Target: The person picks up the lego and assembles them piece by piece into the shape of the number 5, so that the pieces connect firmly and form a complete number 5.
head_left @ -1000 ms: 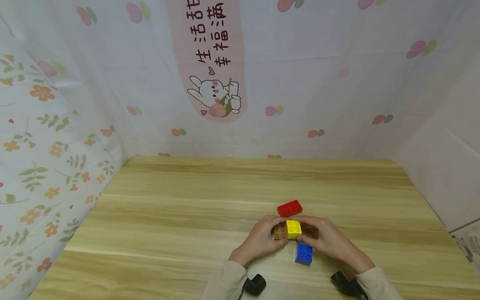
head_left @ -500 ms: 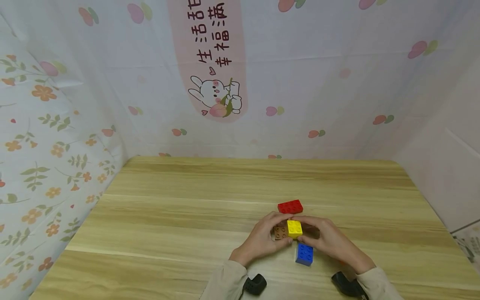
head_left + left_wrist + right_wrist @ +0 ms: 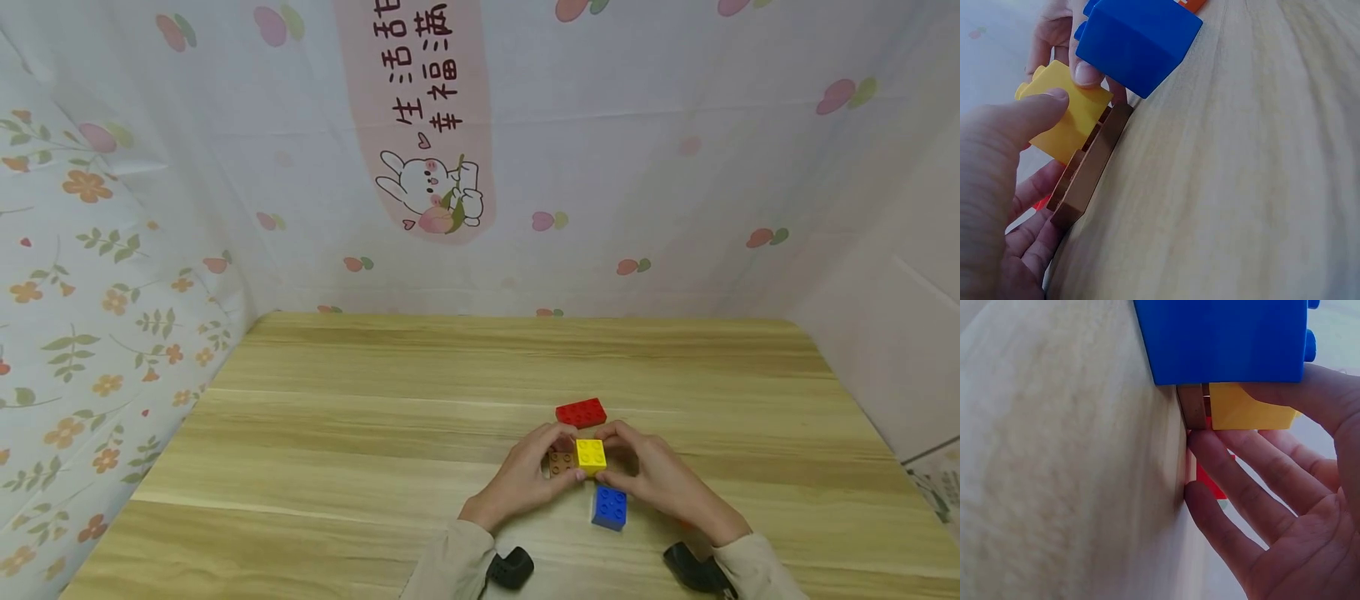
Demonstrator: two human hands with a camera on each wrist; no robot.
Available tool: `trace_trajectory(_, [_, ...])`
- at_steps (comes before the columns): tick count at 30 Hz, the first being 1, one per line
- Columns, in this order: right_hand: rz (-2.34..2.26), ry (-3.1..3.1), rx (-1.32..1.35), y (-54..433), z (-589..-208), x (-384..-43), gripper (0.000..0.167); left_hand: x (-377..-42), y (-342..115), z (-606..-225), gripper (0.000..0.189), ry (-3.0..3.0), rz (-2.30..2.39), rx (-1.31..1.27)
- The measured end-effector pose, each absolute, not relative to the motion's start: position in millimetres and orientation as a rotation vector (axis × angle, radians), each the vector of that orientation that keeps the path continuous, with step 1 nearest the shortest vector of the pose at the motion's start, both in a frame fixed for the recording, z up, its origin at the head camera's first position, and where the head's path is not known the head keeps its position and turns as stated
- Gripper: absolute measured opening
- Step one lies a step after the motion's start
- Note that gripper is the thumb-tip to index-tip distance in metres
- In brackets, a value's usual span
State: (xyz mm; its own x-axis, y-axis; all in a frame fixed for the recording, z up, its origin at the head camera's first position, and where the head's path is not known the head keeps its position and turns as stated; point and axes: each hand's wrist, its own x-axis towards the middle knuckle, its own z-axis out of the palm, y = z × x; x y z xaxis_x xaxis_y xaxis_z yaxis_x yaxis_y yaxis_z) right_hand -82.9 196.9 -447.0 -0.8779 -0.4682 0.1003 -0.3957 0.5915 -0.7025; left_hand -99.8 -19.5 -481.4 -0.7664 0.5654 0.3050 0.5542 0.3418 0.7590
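A yellow building brick [image 3: 591, 454] sits at the right end of a flat brown brick [image 3: 561, 463] on the table, and a narrow gap shows between them in the wrist views. My left hand [image 3: 517, 481] has its thumb on the near face of the yellow brick [image 3: 1066, 119], its fingers curving round the far side. From the right, my right hand [image 3: 654, 479] pinches the same brick [image 3: 1250, 407] between thumb and fingers. A blue brick [image 3: 609, 507] stands just in front. Behind the hands lies a red brick [image 3: 581, 413].
An orange piece [image 3: 686, 525] is mostly hidden by the right wrist. Black wrist devices [image 3: 512, 568] sit by both sleeves. Patterned cloth [image 3: 600, 167] hangs at the back edge of the wooden table [image 3: 337, 433].
The left thumb has slid right onto the yellow brick's near face. The right index finger has bent up and drawn back from the left fingertips. The bricks have hardly moved.
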Motion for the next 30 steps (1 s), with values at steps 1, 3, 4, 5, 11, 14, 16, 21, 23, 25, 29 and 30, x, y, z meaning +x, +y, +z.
trace_trajectory(1, [-1.159,2.723,-0.738,196.7,-447.1,-82.9,0.036,-99.8,-19.6,-481.4,0.036,2.567,1.439,1.071])
trace_trajectory(3, [-1.161,2.731,-0.737,196.5,-447.2,-83.0,0.035,-99.9,-19.9,-481.3,0.037,2.574,1.431,1.075])
trace_trajectory(4, [-1.167,2.728,-0.739,196.5,-447.4,-82.9,0.034,-100.0,-20.1,-481.2,0.037,2.576,1.429,1.076])
trace_trajectory(5, [-1.17,2.726,-0.739,196.6,-447.8,-82.8,0.034,-100.0,-20.2,-480.9,0.037,2.577,1.426,1.079])
trace_trajectory(11, [-1.147,2.729,-0.726,197.1,-448.1,-81.8,0.034,-99.2,-20.6,-480.0,0.037,2.574,1.418,1.091])
trace_trajectory(14, [-1.13,2.749,-0.741,197.3,-447.5,-81.8,0.038,-98.8,-20.8,-479.7,0.037,2.569,1.418,1.093])
trace_trajectory(16, [-1.142,2.746,-0.762,197.7,-447.6,-82.1,0.039,-98.8,-21.0,-479.2,0.037,2.562,1.421,1.092])
trace_trajectory(21, [-1.192,2.712,-0.803,198.5,-448.4,-82.2,0.039,-98.8,-21.2,-478.8,0.036,2.557,1.423,1.107])
trace_trajectory(23, [-1.209,2.703,-0.809,198.8,-449.1,-82.3,0.04,-98.9,-21.4,-478.9,0.036,2.556,1.423,1.115])
trace_trajectory(25, [-1.225,2.697,-0.806,198.9,-449.5,-82.4,0.04,-99.0,-21.6,-478.9,0.035,2.553,1.424,1.125])
trace_trajectory(29, [-1.215,2.712,-0.786,199.4,-450.4,-82.6,0.042,-99.6,-21.4,-479.6,0.035,2.556,1.418,1.147])
trace_trajectory(30, [-1.209,2.718,-0.781,199.6,-450.4,-82.6,0.042,-99.7,-21.2,-479.6,0.035,2.557,1.417,1.152])
